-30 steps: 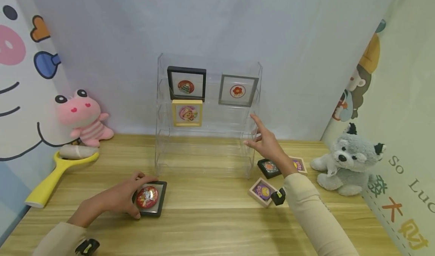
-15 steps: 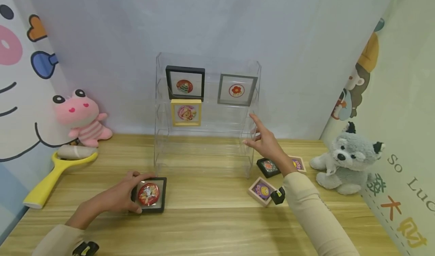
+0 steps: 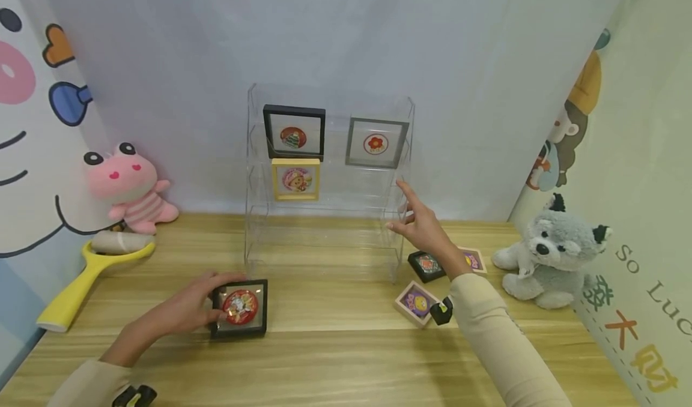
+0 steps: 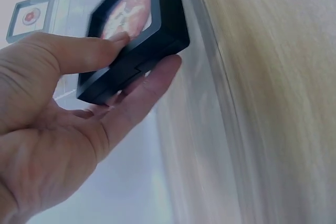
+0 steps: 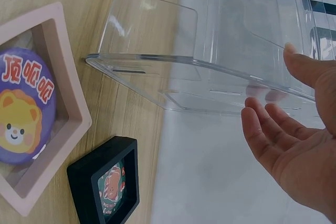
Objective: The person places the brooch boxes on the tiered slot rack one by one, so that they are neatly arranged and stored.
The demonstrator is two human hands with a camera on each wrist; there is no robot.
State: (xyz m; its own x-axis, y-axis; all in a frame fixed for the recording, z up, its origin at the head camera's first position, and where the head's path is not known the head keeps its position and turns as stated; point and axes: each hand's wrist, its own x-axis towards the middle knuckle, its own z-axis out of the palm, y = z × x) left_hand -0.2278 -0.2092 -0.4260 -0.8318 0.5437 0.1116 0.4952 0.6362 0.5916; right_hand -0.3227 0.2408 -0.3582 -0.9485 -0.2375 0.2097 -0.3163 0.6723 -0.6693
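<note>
My left hand (image 3: 189,305) pinches a black square display frame (image 3: 266,311) by its left side. Inside the frame is a round red badge (image 3: 240,307). In the left wrist view the thumb lies on the front face and the fingers are behind the tilted frame (image 4: 170,19). At the right side of a clear acrylic tiered rack (image 3: 324,237), my right hand (image 3: 424,230) spreads its thumb and loosely bent fingers by the side panel. From the right wrist view, whether the fingertips touch the panel (image 5: 173,72) is hard to tell.
On the rack stand a black frame (image 3: 294,108), a grey frame (image 3: 351,143) and a yellow frame (image 3: 296,197). More frames, one pinkish (image 3: 416,304) and one black (image 3: 427,266), lie right. A pink plush (image 3: 127,182), yellow-handled roller (image 3: 81,287) and grey plush dog (image 3: 554,257) flank the rack.
The black frame in my left hand has tilted up to face the head camera more and shifted slightly right. The left thumb now reaches onto its front. My right hand stays by the rack.
</note>
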